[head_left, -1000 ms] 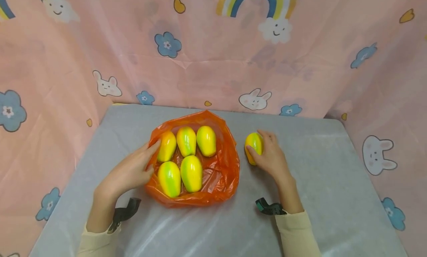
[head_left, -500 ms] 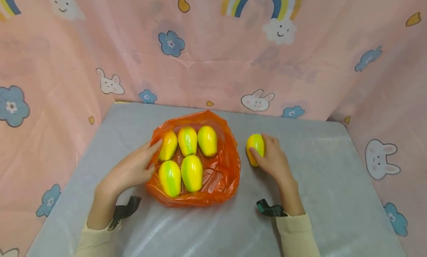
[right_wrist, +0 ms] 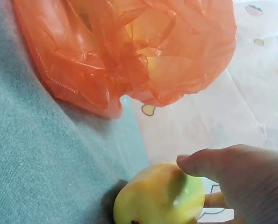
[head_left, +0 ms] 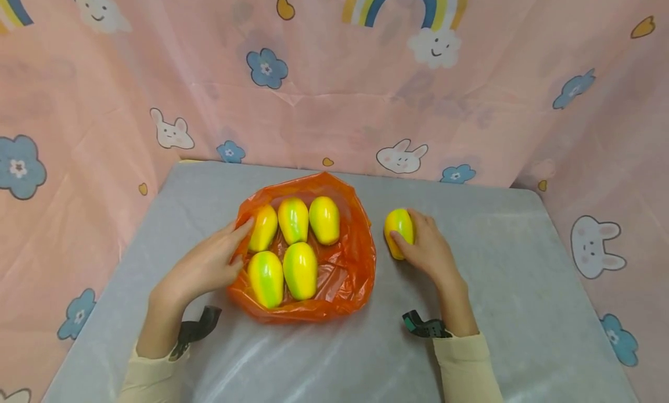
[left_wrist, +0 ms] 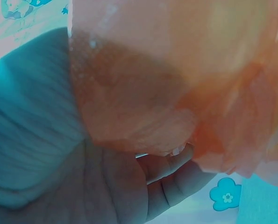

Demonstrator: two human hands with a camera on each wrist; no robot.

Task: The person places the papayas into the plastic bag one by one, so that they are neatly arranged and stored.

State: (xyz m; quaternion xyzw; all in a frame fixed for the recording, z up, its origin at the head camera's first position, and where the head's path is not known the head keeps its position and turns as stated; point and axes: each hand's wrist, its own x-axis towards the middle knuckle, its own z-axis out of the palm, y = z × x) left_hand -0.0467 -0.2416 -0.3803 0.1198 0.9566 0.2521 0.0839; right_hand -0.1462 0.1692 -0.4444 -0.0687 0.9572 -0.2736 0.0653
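Observation:
An orange-red plastic bag [head_left: 334, 310] lies with its mouth spread wide on the grey table. Inside it sit several glossy yellow-green mangoes [head_left: 300, 271], one row behind another. My left hand [head_left: 201, 266] holds the bag's left rim, its index finger beside the leftmost mango [head_left: 263, 229]; in the left wrist view the bag [left_wrist: 139, 102] hides part of that hand. Right of the bag, my right hand [head_left: 428, 246] grips a single mango [head_left: 398, 231] between thumb and fingers. In the right wrist view this mango [right_wrist: 153, 196] is apart from the bag, seemingly resting on the table.
The grey table [head_left: 522, 310] reaches out to both sides and in front of the bag. A pink printed curtain [head_left: 324, 118] encloses its back and sides. Black wrist mounts [head_left: 425, 326] stick out near both cuffs.
The right hand's fingers have settled slightly closer round the mango since one second ago. The left hand and the bag stay in place; the head view shifts a little.

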